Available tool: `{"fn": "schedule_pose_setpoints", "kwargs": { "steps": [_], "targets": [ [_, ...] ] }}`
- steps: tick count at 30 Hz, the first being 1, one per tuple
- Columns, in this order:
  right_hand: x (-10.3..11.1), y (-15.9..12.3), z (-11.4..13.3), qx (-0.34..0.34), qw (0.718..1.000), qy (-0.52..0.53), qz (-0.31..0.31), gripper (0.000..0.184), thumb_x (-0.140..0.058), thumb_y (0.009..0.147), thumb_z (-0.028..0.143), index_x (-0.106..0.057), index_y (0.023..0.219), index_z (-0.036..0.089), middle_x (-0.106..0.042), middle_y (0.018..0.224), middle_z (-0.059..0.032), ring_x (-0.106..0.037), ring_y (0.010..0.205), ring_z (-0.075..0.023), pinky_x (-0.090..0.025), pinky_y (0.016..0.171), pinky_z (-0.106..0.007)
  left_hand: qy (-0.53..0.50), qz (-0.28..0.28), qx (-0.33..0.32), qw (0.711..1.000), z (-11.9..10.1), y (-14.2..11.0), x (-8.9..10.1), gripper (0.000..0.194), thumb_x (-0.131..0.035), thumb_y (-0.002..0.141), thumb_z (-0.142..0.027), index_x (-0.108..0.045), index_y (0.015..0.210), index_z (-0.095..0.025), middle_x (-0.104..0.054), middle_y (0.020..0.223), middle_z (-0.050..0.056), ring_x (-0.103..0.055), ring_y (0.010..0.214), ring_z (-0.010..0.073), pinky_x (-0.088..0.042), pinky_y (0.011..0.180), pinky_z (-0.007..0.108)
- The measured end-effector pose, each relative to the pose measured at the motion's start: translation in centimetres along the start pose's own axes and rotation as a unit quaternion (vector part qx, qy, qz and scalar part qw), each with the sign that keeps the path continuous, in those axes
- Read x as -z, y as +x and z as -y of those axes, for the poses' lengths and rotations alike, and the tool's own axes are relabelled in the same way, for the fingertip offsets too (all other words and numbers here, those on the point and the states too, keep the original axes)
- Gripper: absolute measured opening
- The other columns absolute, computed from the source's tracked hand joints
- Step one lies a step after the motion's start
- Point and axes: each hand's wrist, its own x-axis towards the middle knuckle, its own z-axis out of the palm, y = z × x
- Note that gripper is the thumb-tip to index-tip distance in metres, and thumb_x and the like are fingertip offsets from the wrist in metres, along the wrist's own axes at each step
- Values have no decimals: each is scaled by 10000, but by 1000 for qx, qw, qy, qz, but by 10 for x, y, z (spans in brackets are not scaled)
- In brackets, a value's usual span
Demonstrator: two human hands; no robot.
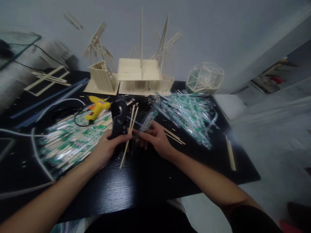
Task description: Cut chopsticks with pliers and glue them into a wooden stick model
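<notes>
My left hand (pixel 108 146) is closed, pinching a pair of thin wooden chopsticks (pixel 126 149) between thumb and fingers. A black hand cutter (pixel 118 121) with a rounded head also sits in this hand, pointing up; its handle is partly hidden by the palm. Close beside it, my right hand (pixel 158 139) is closed on a clear plastic wrapper (pixel 148 120) with printing on it. Its lower end hangs between the two hands, blurred. Behind my right hand, several loose chopsticks (pixel 173 135) lie on the black table (pixel 145 194).
Wrapped chopsticks (pixel 70 142) fill the left side, with a yellow glue gun (pixel 97 108) on top. Clear wrappers (pixel 191 113) are heaped at right. Stick-built models (pixel 139 69) stand along the wall, near a faceted clear case (pixel 206 77). More sticks (pixel 230 153) lie near the right edge.
</notes>
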Motion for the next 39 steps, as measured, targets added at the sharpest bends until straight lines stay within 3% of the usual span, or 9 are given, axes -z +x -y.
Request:
{"fn": "schedule_pose_setpoints", "kwargs": {
  "steps": [4, 9, 14, 21, 26, 30, 34, 39],
  "targets": [
    [-1, -1, -1, 8, 999, -25, -26, 374, -801, 784, 377, -519, 971, 216, -704, 661, 50, -613, 484, -103, -468, 414, -182, -3, 4, 2, 1000, 1, 0, 1, 279, -838, 736, -347, -812, 976, -210, -763, 776, 12, -656, 628, 150, -511, 604, 240],
    [-1, 0, -2, 17, 999, -38, -25, 378, -810, 783, 427, -544, 935, 205, -700, 685, 34, -630, 514, -109, -476, 426, -188, 39, 13, -13, 999, 6, 1, 4, 209, -845, 737, -369, -811, 855, -201, -787, 841, 25, -713, 779, 191, -547, 795, 278],
    [-3, 0, -3, 37, 997, -51, -52, 327, -791, 802, 430, -587, 883, 187, -679, 699, 21, -608, 535, -104, -469, 427, -191, 84, 12, -10, 996, 6, 2, 4, 240, -845, 723, -414, -800, 781, -186, -793, 860, 38, -711, 795, 206, -537, 777, 282],
    [-3, 0, -2, 41, 996, -47, -61, 311, -803, 788, 431, -602, 870, 208, -707, 807, -5, -647, 671, -143, -518, 523, -228, 100, 25, 11, 995, 5, 1, 4, 310, -849, 716, -434, -810, 900, -188, -792, 858, 38, -704, 776, 216, -536, 739, 296],
    [-3, 0, -3, 33, 997, -13, -68, 375, -836, 759, 441, -600, 955, 227, -750, 939, -16, -708, 782, -175, -587, 653, -271, 131, 39, 1, 991, 6, 0, 6, 290, -837, 731, -436, -807, 860, -178, -787, 836, 43, -704, 780, 223, -537, 770, 307],
    [-3, -1, -3, 21, 997, 13, -68, 365, -832, 782, 431, -582, 963, 236, -760, 864, 10, -729, 743, -176, -610, 740, -314, 130, 41, -9, 991, 4, -1, 5, 279, -838, 728, -428, -812, 883, -197, -803, 919, 40, -722, 881, 239, -537, 867, 322],
    [-4, 0, -2, 47, 996, -12, -79, 315, -798, 815, 440, -690, 1009, 217, -772, 902, -19, -740, 831, -204, -608, 811, -339, 133, 74, -12, 988, 2, -1, 4, 297, -830, 739, -445, -820, 906, -199, -807, 999, 61, -721, 996, 266, -521, 965, 351],
    [-4, 1, -3, 68, 992, -53, -94, 265, -764, 832, 450, -762, 906, 195, -762, 869, -21, -712, 827, -203, -593, 810, -339, 125, 98, 5, 987, 4, -1, 4, 376, -830, 748, -457, -812, 1022, -201, -805, 1020, 78, -725, 978, 267, -540, 922, 355]
  ]
}}
